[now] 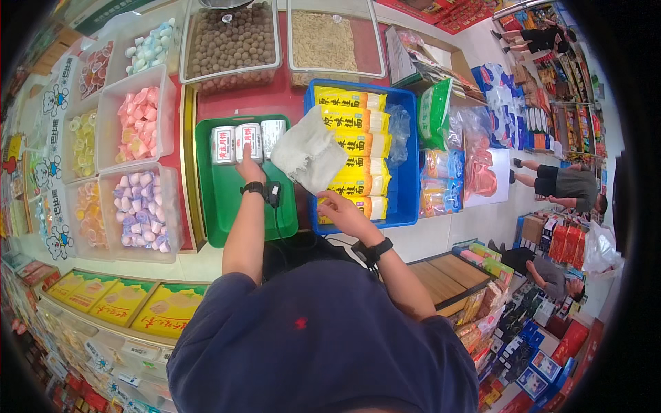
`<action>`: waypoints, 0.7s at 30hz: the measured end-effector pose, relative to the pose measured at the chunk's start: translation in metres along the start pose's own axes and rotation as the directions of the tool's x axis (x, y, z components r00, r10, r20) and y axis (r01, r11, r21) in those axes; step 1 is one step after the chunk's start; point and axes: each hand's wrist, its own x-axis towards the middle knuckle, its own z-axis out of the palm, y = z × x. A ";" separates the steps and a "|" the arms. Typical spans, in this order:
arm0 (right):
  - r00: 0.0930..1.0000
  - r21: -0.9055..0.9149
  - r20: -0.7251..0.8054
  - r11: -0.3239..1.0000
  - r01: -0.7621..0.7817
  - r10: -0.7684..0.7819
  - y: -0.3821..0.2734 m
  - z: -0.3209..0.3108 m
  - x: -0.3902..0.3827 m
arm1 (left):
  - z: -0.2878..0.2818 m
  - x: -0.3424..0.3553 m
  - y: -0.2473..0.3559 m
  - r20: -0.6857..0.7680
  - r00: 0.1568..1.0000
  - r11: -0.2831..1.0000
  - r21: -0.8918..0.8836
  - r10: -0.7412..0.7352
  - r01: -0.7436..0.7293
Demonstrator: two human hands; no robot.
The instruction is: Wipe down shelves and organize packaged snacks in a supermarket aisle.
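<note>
In the green tray (pixel 227 227) several white wrapped packages (pixel 222 146) with red and dark print stand in a row along the far part. My left hand (pixel 249 168) is at the near end of the middle package (pixel 248 132), one digit lying along its top and the others partly hidden. A crumpled greyish-white cloth (pixel 310 153) hangs from my right hand (pixel 341 210), pinched at its lower edge. The cloth covers part of the blue crate (pixel 412 199) and the yellow noodle packs (pixel 359 165) stacked in it.
Left of the tray are clear bins of wrapped jelly cups (pixel 140 210). Behind it stand covered boxes of brown round nuts (pixel 231 41) and pale seeds (pixel 323 45). A green bag (pixel 434 113) lies right of the crate. Other people (pixel 564 182) are in the aisle.
</note>
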 end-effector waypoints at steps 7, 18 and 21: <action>0.952 -0.187 -0.198 0.963 0.196 -0.232 0.016 -0.004 0.026 | 0.011 0.004 0.001 -0.020 0.999 0.984 0.179 0.026 -0.022; 0.811 -0.688 -0.280 0.697 0.203 -0.513 0.053 0.046 0.117 | -0.039 -0.040 0.067 0.216 0.964 0.710 0.703 -0.156 -0.042; 0.847 -0.606 -0.299 0.773 0.187 -0.439 0.056 0.050 0.117 | -0.047 -0.094 0.111 0.218 0.959 0.727 0.686 -0.182 -0.018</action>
